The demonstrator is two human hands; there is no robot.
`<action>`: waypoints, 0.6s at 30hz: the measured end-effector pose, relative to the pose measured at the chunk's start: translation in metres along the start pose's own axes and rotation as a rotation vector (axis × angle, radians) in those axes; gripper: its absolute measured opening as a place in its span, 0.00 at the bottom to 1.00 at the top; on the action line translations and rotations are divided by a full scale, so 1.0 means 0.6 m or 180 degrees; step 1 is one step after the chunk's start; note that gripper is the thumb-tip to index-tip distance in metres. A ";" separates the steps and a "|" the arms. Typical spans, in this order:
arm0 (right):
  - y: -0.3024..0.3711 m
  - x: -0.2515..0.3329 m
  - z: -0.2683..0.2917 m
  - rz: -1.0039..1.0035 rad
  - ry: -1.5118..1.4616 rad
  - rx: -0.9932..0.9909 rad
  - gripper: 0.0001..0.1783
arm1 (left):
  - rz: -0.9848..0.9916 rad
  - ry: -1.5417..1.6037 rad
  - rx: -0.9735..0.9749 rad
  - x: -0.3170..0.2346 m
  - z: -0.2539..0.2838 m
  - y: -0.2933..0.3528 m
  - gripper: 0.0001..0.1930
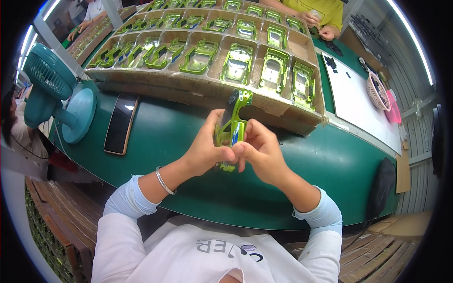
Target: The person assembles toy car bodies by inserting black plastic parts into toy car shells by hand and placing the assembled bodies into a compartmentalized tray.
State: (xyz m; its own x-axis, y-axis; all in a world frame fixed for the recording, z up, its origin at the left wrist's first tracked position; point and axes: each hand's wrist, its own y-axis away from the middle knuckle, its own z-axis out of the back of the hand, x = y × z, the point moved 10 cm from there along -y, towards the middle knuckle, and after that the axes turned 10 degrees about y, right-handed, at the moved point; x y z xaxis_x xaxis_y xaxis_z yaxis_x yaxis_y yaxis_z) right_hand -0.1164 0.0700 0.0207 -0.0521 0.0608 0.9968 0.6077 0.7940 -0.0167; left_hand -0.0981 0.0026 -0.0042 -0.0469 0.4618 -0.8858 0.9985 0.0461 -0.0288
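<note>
At the centre of the frame, a green plastic part is held upright, above the tabletop, between the left hand and the right hand. The left hand's grip is closed round its left side; the right hand's grip pinches its right side between thumb and fingers. The hands hide some of the part, and its upper end overlaps the front wall of a large cardboard box that fills the top of the frame and blocks the view of the tabletop behind. Rows of similar green parts lie in the box's compartments; one compartment at its upper right shows bare cardboard.

Left of the hands a dark-screened phone lies flat, and a teal fan stands beyond it at the left edge. At the right, a white board carries small black pieces, with a woven basket and a pink basket near its far edge. A black object, unclear in kind, sits at the lower right.

The tabletop is smooth, green and slightly glossy. Strip lights shine at both upper corners, beside a ribbed wall at right. Co-workers' hands show along the top.
</note>
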 end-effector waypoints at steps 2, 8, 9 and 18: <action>0.005 0.005 -0.014 0.0087 -0.0176 0.0185 0.14 | 0.0406 0.0290 0.0264 0.011 -0.016 0.006 0.51; 0.017 0.042 -0.021 0.0257 0.0994 0.0207 0.13 | 0.0106 0.0430 0.0509 -0.014 -0.031 0.007 0.38; 0.017 0.045 -0.017 0.0264 0.0977 0.0205 0.13 | 0.0116 0.0416 0.0506 -0.018 -0.030 0.008 0.38; 0.017 0.072 0.069 0.0478 0.0660 -0.0811 0.16 | 0.0723 0.2336 0.0658 0.013 -0.048 0.018 0.31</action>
State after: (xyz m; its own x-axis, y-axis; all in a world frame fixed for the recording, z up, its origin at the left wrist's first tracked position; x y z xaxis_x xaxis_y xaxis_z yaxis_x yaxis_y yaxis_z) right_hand -0.1451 0.1058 0.0604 0.1987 0.0206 0.9798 0.7757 0.6077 -0.1701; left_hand -0.0887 0.0324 0.0020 0.2243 0.9092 -0.3508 0.9673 -0.2514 -0.0331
